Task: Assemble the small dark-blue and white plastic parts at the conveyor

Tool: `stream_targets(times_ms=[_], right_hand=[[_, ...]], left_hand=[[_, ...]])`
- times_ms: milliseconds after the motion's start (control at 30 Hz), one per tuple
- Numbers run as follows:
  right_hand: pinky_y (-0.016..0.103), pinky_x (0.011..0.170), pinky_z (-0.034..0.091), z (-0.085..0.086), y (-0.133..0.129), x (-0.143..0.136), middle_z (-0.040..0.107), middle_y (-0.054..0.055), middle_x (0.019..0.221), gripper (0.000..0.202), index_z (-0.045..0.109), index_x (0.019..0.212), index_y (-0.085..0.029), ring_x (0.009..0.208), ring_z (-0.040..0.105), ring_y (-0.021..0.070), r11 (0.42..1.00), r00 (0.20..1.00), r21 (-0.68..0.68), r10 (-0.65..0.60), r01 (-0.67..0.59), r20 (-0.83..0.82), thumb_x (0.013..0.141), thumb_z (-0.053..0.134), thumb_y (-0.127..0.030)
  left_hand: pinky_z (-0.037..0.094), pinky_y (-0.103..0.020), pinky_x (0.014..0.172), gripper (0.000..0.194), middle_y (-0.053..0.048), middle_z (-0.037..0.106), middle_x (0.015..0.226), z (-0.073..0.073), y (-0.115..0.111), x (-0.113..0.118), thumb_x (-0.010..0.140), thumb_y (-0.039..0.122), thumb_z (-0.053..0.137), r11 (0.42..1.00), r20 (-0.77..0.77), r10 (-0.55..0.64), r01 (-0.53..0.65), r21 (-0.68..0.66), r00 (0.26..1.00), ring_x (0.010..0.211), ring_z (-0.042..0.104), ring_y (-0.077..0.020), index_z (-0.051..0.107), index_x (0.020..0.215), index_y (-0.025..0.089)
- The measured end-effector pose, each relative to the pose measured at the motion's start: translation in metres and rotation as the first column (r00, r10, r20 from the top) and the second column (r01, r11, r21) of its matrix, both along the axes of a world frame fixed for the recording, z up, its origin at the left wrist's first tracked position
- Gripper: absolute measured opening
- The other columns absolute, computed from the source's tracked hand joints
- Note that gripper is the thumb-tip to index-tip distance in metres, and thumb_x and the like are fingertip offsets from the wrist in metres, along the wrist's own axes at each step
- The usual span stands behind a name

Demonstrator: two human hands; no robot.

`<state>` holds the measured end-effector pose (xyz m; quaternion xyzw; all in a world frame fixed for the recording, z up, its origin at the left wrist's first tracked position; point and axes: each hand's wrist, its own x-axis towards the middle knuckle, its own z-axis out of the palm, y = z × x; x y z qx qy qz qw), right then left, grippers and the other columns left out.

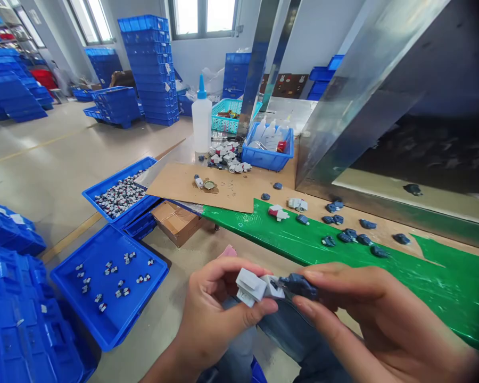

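1. Left hand (219, 314) pinches the pale-grey plastic block (250, 284); right hand (363, 308) pinches the dark-blue piece (301, 286) (both above the lap (303, 340), beside the bench (243, 226));
2. Steady the block; line up facing ends squarely before pressing gently.

The left hand (223, 314) is observed at six o'clock, thumb (245, 317) and fingers (223, 268) bent into a pinch; its wrist (179, 354) is angled in from seven. The right hand (373, 308) is observed at four o'clock, fingertips (305, 307) pinched and directed toward nine.
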<state>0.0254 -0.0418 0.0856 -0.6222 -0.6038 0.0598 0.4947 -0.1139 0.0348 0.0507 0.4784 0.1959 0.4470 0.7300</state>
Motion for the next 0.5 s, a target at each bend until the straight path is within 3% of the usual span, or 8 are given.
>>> stream_targets(times_ms=[500], right_hand=[[0.026, 0.048, 0.054, -0.0055, -0.0075, 0.0009, 0.066, 0.002, 0.081, 0.023, 0.055, 0.099, -0.032, 0.072, 0.065, 0.0202, 1.000, 0.993, 0.004, 0.010, -0.010, 0.117, 0.078, 0.060, -0.024]], left_hand=[[0.052, -0.017, 0.068, 0.024, 0.000, 0.070, 0.082, 0.0061, -0.0039, -0.0004, 0.068, 0.006, 0.070, 0.997, -0.087, 0.022, -0.015, 0.078, 0.996, 0.070, 0.065, -0.0105, 0.065, 0.086, 0.021]])
